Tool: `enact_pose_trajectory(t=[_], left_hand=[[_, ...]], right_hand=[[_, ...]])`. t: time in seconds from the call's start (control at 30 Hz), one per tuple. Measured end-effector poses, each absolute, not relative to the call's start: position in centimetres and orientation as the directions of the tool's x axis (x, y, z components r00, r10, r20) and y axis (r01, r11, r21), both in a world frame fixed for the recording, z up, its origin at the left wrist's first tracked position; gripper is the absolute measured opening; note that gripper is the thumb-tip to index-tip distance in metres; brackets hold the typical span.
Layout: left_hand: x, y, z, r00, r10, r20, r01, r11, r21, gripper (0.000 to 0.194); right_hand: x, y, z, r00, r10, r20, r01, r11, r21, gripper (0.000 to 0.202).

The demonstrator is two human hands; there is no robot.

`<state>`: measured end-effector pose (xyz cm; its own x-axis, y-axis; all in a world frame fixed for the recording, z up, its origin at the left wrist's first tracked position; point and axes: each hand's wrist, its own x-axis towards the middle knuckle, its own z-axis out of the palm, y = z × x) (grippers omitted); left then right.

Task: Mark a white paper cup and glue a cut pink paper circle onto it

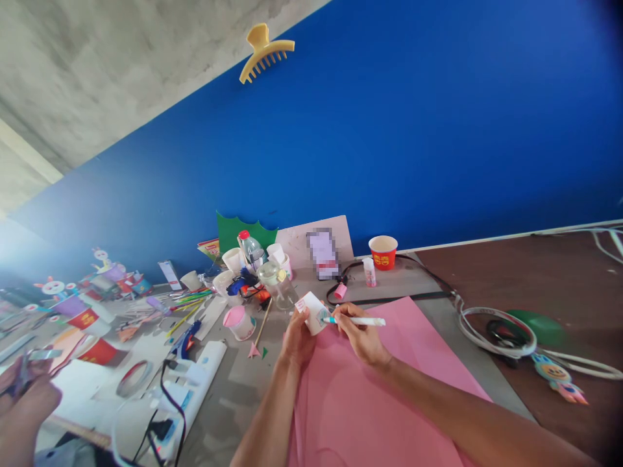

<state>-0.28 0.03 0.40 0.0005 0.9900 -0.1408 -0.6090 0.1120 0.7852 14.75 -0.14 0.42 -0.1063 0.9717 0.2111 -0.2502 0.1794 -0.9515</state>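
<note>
In my left hand point(299, 337) is a small white paper piece point(316, 310) with pink marks at its upper left and green drawn lines on its right side. Whether it is flat or a cup I cannot tell. My right hand point(360, 337) grips a white marker point(372, 321) with a teal end, its tip touching or very near the green lines. Both forearms rest over large pink paper point(389, 402). Just beyond my left hand stands a clear jar point(280, 292), with a pink-lidded white cup point(239, 322) to its left.
A power strip point(209, 370) with cords and a blue glue gun point(185, 338) lie to the left. Another person's hand point(29, 395) holds scissors at far left. A phone point(324, 253), a red paper cup point(383, 253) and a coiled white cable point(496, 334) sit behind and right.
</note>
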Motion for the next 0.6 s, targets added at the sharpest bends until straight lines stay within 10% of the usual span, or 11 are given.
enact_pose_trajectory(t=[0.6], left_hand=[[0.0,-0.02,0.5,-0.009,0.994,-0.106,-0.606,0.079,0.792,0.052]], right_hand=[[14.69,-0.29,0.82,-0.09,0.971,0.222,-0.262,0.192,-0.946,0.025]])
